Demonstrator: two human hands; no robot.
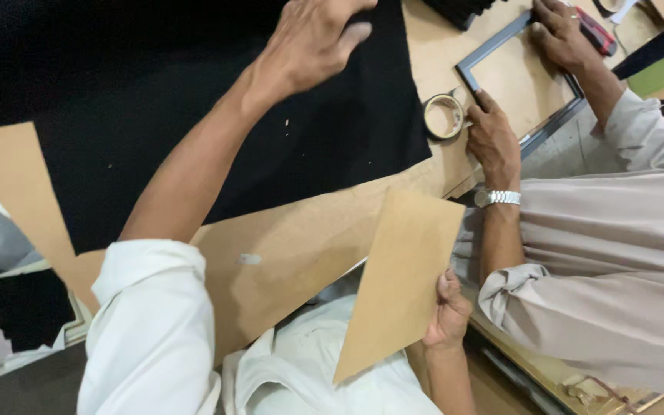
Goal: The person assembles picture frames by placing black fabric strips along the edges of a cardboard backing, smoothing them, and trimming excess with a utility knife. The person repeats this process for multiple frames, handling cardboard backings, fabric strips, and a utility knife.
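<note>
Closest to me, my right hand (447,311) pinches a brown hardboard panel (401,280) by its five-o'clock edge; it looks stiff and light. My left hand (309,42), fingers loosely spread, presses soft black cloth (194,115) at eleven o'clock, possibly gripping it.
</note>
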